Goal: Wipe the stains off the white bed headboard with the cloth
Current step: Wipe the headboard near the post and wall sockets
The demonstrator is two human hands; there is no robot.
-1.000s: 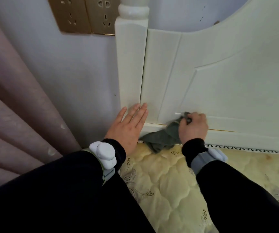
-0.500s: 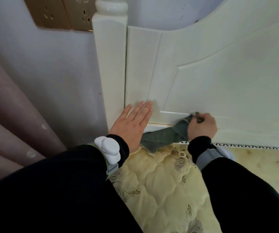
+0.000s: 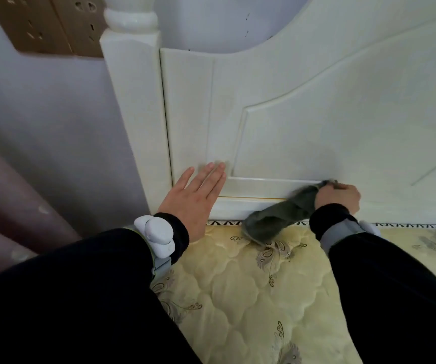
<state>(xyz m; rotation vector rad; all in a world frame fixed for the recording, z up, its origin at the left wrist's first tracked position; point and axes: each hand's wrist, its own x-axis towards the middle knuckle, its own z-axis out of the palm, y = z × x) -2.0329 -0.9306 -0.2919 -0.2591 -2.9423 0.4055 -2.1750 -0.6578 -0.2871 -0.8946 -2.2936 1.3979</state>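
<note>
The white headboard (image 3: 316, 106) fills the upper right, with a raised panel and a low ledge. My right hand (image 3: 339, 197) grips a grey-green cloth (image 3: 280, 218) and presses its bunched end against the ledge at the panel's bottom edge. The loose tail of the cloth hangs down to the mattress. My left hand (image 3: 194, 199) lies flat with straight fingers on the headboard's lower left, beside the corner post (image 3: 135, 101).
A yellow quilted mattress (image 3: 238, 298) lies below the headboard. A pale wall with gold socket plates (image 3: 46, 24) is at upper left. Mauve curtain folds (image 3: 9, 211) hang at the left. My dark sleeves cover the foreground.
My right hand has slid the cloth to the right along the ledge, away from my left hand. My left hand stays flat on the headboard.
</note>
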